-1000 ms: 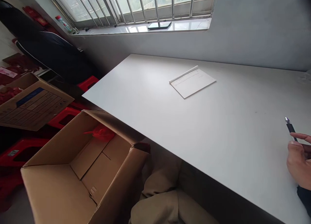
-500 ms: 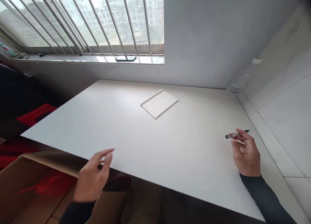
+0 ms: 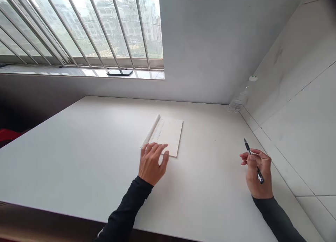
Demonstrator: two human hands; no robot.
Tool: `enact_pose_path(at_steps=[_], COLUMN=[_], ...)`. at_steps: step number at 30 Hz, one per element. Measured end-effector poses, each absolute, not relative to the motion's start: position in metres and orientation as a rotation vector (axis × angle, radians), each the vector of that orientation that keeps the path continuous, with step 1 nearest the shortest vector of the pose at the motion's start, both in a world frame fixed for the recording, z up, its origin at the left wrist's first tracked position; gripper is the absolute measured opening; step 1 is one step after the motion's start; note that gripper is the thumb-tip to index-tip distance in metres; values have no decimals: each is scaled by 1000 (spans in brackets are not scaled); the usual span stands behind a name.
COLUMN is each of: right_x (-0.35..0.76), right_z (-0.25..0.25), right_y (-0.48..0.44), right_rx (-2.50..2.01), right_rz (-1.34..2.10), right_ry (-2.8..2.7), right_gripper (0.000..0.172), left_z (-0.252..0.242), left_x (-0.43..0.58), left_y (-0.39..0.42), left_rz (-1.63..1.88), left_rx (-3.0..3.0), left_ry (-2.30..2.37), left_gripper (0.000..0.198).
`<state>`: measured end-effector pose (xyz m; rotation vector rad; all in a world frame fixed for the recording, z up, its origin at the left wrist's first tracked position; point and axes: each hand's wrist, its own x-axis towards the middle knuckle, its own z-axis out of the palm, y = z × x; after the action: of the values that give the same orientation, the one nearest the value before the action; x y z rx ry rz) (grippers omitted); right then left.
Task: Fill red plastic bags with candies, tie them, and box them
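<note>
A small notepad [image 3: 169,135] with its cover rolled back along the left side lies on the white table [image 3: 86,158]. Faint lines of writing run down its page near the roll. My left hand [image 3: 153,163] is at the pad's near edge, fingers spread and bent over its lower left corner; whether the fingertips press on the paper I cannot tell. Over the right part of the table, my right hand [image 3: 258,172] grips a black pen [image 3: 247,146] between thumb and fingers. The pen's tip points up and away from me, its other end toward my wrist.
A clear plastic bottle [image 3: 237,101] with a white cap leans in the far right corner. White tiles [image 3: 296,130] border the table on the right. Behind it is a grey wall with a barred window, and a dark flat object [image 3: 120,73] rests on the sill.
My left hand has moved from the table's front edge forward and right to the notepad. The pad has turned and sits nearer. In my right hand the pen has swung from sideways to pointing away.
</note>
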<state>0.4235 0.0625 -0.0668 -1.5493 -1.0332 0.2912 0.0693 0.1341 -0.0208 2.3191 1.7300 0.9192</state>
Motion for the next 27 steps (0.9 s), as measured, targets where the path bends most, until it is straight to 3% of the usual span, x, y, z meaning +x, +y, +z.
enact_pose_path(at_steps=[7, 11, 16, 22, 27], right_x=[410, 388, 356, 306, 274], right_z=[-68, -64, -57, -50, -43], right_y=[73, 86, 107, 155, 191], right_rx=[-1725, -1616, -1419, -1422, -1291], right_rz=[242, 346, 485, 578, 736], right_ry=[-1104, -1188, -1288, -1358, -1338], right_gripper=[40, 38, 47, 30, 39], left_z=[-17, -20, -25, -35, -37], left_x=[29, 33, 42, 47, 46], left_y=[216, 200, 181, 249, 261], left_rz=[861, 762, 773, 864, 869], left_rx=[1960, 1967, 1908, 1973, 2090], left_ry=[1952, 1857, 1884, 1900, 1787], left_gripper=[50, 61, 56, 52, 31])
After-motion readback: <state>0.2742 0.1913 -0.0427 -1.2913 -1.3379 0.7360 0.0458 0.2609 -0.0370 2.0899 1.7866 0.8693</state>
